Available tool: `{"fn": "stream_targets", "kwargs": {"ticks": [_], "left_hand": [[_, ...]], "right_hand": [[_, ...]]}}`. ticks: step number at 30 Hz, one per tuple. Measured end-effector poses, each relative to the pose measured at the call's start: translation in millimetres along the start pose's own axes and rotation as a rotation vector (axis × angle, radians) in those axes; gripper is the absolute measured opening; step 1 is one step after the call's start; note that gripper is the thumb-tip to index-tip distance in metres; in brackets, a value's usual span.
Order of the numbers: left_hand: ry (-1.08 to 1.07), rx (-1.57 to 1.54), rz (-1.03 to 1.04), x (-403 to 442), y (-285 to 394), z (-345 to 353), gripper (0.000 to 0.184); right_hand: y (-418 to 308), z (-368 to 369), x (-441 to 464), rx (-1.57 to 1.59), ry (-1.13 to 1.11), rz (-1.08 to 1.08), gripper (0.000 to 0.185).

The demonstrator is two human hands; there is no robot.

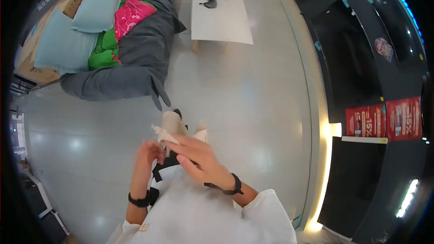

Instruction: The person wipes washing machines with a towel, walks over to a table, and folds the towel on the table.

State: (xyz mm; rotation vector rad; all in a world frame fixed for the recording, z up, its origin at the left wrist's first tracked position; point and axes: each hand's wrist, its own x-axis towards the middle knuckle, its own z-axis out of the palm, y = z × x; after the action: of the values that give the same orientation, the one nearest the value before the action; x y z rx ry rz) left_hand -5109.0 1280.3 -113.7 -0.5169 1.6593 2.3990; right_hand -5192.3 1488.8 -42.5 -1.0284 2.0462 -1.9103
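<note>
In the head view, a crumpled, off-white tissue-like piece (165,134) is at the fingertips of my right hand (201,156). That hand's fingers stretch together over it towards the left, while its thumb stands apart below. My left hand (149,151) is just below and left of the piece, its fingers curled and blurred by motion. Whether the left fingers touch the piece cannot be made out. A black band circles each wrist.
Ahead on the left stands a dark grey sofa (147,31) with pale blue pillows (97,9) and a pink cushion (131,17). A white low table (219,22) bears grey objects and a small bottle. Black screens (352,54) line the right wall.
</note>
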Motion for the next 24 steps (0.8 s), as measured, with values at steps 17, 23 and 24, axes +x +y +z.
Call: {"fn": "stream_targets", "kwargs": {"ticks": [17, 23, 24], "left_hand": [[-0.276, -0.402, -0.650, 648, 204, -13, 0.033], [-0.191, 0.328, -0.507, 846, 296, 0, 0.037], [-0.245, 0.398, -0.539, 874, 310, 3, 0.038]], "right_hand": [[249, -239, 451, -0.262, 0.322, 0.232, 0.044], [348, -320, 546, -0.334, 0.262, 0.524, 0.038], [364, -326, 552, -0.310, 0.298, 0.568, 0.038]]}}
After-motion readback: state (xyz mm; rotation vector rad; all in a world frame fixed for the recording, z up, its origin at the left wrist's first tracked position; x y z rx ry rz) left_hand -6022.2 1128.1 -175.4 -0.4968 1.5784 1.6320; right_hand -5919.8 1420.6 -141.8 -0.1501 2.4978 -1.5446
